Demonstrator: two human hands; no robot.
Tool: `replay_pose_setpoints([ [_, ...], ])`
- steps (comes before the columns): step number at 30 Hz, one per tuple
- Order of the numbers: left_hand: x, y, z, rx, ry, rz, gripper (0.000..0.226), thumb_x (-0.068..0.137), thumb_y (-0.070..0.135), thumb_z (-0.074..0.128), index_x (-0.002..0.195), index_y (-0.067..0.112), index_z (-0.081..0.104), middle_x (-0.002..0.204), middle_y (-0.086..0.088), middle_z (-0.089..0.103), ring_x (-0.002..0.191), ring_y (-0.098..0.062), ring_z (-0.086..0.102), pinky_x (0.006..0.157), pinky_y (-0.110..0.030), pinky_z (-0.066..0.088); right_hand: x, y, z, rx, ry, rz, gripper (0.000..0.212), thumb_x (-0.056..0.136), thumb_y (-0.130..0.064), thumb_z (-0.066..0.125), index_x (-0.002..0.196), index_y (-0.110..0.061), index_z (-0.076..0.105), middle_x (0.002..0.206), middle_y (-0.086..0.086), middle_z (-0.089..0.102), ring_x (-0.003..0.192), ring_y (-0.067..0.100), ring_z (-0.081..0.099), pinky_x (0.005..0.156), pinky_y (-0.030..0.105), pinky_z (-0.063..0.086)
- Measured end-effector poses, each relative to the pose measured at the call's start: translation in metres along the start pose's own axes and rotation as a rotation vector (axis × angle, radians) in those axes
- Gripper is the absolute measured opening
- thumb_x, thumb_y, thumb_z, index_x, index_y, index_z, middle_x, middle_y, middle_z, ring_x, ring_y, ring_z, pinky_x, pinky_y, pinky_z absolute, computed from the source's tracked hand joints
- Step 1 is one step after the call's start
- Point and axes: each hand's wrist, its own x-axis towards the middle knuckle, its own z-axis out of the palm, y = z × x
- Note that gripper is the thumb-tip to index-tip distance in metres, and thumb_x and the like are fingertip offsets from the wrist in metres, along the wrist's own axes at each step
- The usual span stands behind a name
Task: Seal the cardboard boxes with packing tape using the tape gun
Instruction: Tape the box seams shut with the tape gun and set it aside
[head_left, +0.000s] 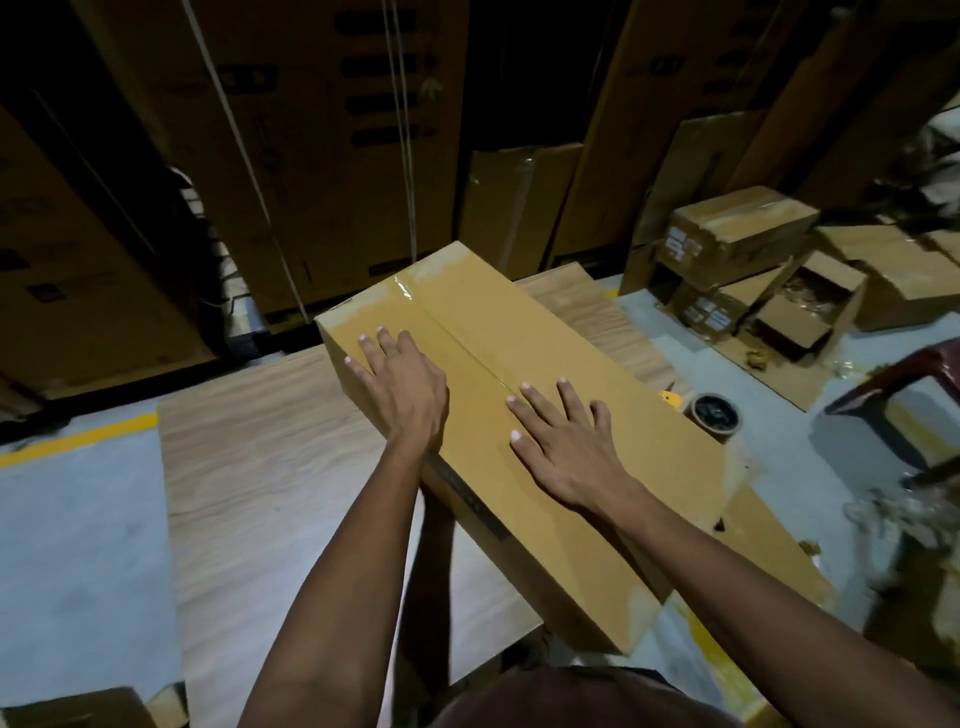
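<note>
Long cardboard box (545, 415) lies flat on the wooden surface (270, 467), running diagonally from far left to near right, its near end overhanging the surface edge. A strip of clear packing tape (457, 338) runs along the centre seam; the shine shows best at the far end, where it wraps over the edge.

Both my grips are flat on the top, fingers straight and spread, holding nothing. Left hand (400, 384) rests on the left flap, just beside the seam. Right hand (566, 441) rests on the right flap, fingertips close to the tape line.

Step in hand, as I judge it: pressing the tape down so it bonds. To do it well:
- keep palms flat and sweep along the seam, not across it, so no air stays trapped;
- press evenly on both flaps so they stay level and the seam does not gape;
- check the near end, which my arms hide; I cannot tell whether tape reaches it.

Tape gun (711, 415): only a dark roll and a yellow part show, beyond the right side of the box, mostly hidden by it. It is near my right hand if another strip is needed.

Around: opened small boxes (800, 312) and a taped one (737, 228) sit on the floor to the right, with a dark red stool (904, 395) near them. Tall cartons (311, 130) stand behind the surface. Nothing lies on the box top in my way; the overhang means I should press gently near that end.
</note>
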Motion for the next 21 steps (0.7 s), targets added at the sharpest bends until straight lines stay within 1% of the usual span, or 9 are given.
replay_pose_setpoints([
  [2,-0.004,0.002,-0.003,0.050,-0.034,0.076,0.040,0.102,0.024,0.042,0.139,0.012,0.052,0.158,-0.017,0.038,0.150,-0.039,0.025,0.120,-0.065,0.013,0.001,-0.004,-0.002,0.042,-0.009,0.020,0.061,0.105,-0.064,0.011,0.163,-0.044,0.014,0.172,-0.018,0.003,0.159,0.024,-0.013,0.120,0.061,0.004],
  [4,-0.018,0.009,-0.004,0.100,-0.094,0.151,0.044,0.102,0.025,0.043,0.144,0.012,0.047,0.162,-0.017,0.032,0.152,-0.039,0.020,0.122,-0.063,0.011,0.004,-0.011,0.000,0.050,0.007,0.032,0.061,0.106,-0.064,0.012,0.163,-0.043,0.014,0.173,-0.016,0.003,0.159,0.024,-0.011,0.120,0.062,0.004],
  [7,-0.064,0.027,0.002,0.116,-0.180,0.207,0.055,0.107,0.033,0.031,0.158,0.012,0.027,0.167,-0.018,0.016,0.155,-0.040,0.008,0.123,-0.061,0.005,0.001,-0.014,0.005,0.035,0.021,0.051,0.060,0.106,-0.061,0.011,0.164,-0.043,0.012,0.173,-0.016,0.003,0.160,0.023,-0.009,0.121,0.060,0.004],
  [9,-0.089,0.029,0.007,0.108,-0.180,0.248,0.057,0.108,0.037,0.024,0.160,0.012,0.019,0.169,-0.015,0.011,0.155,-0.038,0.006,0.122,-0.060,0.004,-0.006,-0.012,0.004,0.013,0.030,0.045,0.060,0.106,-0.060,0.009,0.164,-0.043,0.012,0.173,-0.016,0.005,0.160,0.024,-0.006,0.121,0.058,0.007],
  [11,-0.089,0.025,0.004,0.083,-0.149,0.216,0.055,0.109,0.034,0.024,0.160,0.013,0.023,0.168,-0.015,0.014,0.155,-0.039,0.007,0.124,-0.058,0.005,-0.022,-0.009,0.002,0.007,0.034,0.043,0.060,0.106,-0.061,0.009,0.163,-0.044,0.013,0.172,-0.016,0.007,0.160,0.026,-0.002,0.119,0.058,0.011],
  [13,-0.083,0.020,0.002,0.057,-0.147,0.173,0.053,0.108,0.030,0.026,0.158,0.012,0.028,0.167,-0.019,0.017,0.155,-0.040,0.009,0.124,-0.056,0.005,-0.051,0.002,0.004,-0.004,0.034,0.056,0.061,0.104,-0.063,0.008,0.163,-0.045,0.014,0.172,-0.017,0.009,0.159,0.027,0.001,0.117,0.059,0.014],
  [15,-0.083,0.021,0.002,0.058,-0.162,0.185,0.052,0.108,0.029,0.027,0.157,0.010,0.030,0.166,-0.021,0.020,0.154,-0.041,0.010,0.124,-0.057,0.005,-0.083,0.015,0.012,-0.027,0.050,0.099,0.063,0.103,-0.065,0.005,0.162,-0.046,0.013,0.172,-0.018,0.009,0.158,0.026,0.001,0.115,0.056,0.016],
  [17,-0.085,0.025,0.003,0.062,-0.176,0.200,0.052,0.107,0.029,0.029,0.155,0.010,0.033,0.165,-0.022,0.022,0.153,-0.043,0.012,0.123,-0.058,0.006,-0.098,0.019,0.015,-0.029,0.044,0.144,0.063,0.103,-0.066,0.004,0.162,-0.046,0.012,0.172,-0.019,0.007,0.158,0.025,-0.001,0.114,0.055,0.015],
  [21,-0.087,0.026,0.001,0.063,-0.165,0.208,0.048,0.106,0.028,0.033,0.150,0.011,0.040,0.162,-0.021,0.029,0.152,-0.044,0.018,0.122,-0.061,0.011,-0.093,0.013,0.015,0.030,0.041,0.173,0.060,0.105,-0.066,0.010,0.162,-0.047,0.015,0.172,-0.019,0.007,0.159,0.023,-0.004,0.118,0.059,0.010],
])
